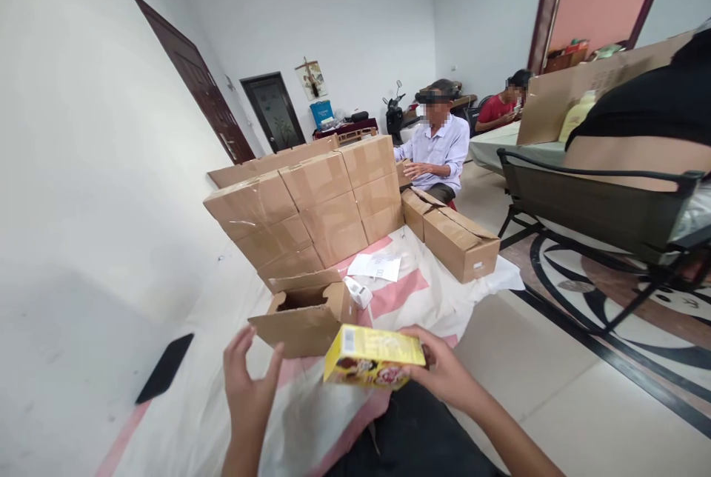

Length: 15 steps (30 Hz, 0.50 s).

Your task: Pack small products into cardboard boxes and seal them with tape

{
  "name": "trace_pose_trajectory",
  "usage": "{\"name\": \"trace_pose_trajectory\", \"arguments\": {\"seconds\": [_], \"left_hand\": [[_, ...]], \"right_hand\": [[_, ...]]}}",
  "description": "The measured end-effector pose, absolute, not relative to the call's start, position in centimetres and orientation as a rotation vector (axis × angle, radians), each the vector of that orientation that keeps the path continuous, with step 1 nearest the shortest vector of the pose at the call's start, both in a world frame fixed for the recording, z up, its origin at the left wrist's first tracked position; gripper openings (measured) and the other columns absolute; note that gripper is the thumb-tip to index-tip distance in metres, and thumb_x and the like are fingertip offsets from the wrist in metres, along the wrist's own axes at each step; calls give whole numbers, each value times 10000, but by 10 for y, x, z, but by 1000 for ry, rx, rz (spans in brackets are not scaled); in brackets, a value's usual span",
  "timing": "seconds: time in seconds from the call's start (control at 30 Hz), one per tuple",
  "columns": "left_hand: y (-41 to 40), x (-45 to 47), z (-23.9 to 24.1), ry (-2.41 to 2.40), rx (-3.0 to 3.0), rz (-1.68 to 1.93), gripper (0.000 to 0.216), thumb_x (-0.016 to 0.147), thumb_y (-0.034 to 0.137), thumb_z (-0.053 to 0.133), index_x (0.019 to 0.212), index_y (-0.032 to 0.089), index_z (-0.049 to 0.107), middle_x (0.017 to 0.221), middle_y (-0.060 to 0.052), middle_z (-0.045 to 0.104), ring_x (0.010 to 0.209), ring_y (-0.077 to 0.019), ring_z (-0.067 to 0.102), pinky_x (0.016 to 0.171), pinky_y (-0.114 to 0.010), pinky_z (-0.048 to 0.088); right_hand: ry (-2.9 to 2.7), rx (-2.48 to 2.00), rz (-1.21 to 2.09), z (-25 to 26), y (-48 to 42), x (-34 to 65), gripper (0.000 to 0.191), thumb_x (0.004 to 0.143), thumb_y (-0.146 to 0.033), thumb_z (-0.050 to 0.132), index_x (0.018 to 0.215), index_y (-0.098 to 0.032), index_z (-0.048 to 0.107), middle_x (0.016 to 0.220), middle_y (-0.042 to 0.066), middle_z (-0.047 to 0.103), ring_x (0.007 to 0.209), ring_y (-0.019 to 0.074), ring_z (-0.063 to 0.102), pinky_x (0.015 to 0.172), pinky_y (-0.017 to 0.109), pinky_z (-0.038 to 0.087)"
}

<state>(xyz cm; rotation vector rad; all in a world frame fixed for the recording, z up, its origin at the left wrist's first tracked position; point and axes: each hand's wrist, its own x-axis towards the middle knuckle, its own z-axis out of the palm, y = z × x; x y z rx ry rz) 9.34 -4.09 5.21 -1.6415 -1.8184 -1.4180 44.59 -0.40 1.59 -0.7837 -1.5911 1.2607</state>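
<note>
My right hand [441,372] grips one end of a yellow printed carton [371,357] and holds it level above my lap. My left hand [248,381] is open, its fingers spread and raised, a short way left of the carton and not touching it. Just beyond both hands an open brown cardboard box [303,318] stands on a white and pink sheet [411,292] spread on the floor. A small white box [358,292] lies at its right flap.
A wall of stacked sealed cardboard boxes [316,203] stands behind the open box, with two more [461,244] at right. A black phone [165,367] lies at left. A paper sheet [376,267] lies on the cloth. A seated person [438,147] works beyond; a dark chair frame [594,210] stands right.
</note>
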Motion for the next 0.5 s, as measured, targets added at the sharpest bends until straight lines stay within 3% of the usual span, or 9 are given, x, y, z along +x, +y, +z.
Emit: {"name": "trace_pose_trajectory", "arguments": {"seconds": [0.1,0.17,0.33,0.5], "left_hand": [[0,65,54,-2047,-1548,-1554,907,788,560,714,1523,218,307,1576,-174,333,1450,-364,370,1102,-544,454],[20,54,51,-2170,-1628,-1605,977,777,559,723,1555,218,240,1608,-180,295,1471,-373,339,1136,-544,413],[28,54,39,-2190,-1868,-1654,773,827,508,649,1476,189,374,1302,-132,597,1302,-312,532,1132,-498,408],[-4,72,40,-2026,-1919,-1540,579,785,329,586,1345,190,535,1124,-88,587,1080,-258,606,911,-403,542]], "right_hand": [[-1388,-784,1300,23,5,465,490,823,-474,739,1222,-251,564,1126,89,661,938,252,682,648,296,582],[-1285,-781,1255,31,10,472,492,815,-477,757,1211,-274,546,1123,78,648,839,218,679,563,269,561],[-1171,-691,1119,55,21,475,460,838,-438,755,1190,-283,503,1080,51,622,563,121,603,491,288,544],[-1158,-620,1045,72,38,464,455,859,-426,737,1202,-284,474,1116,55,611,569,123,623,491,297,532]]}}
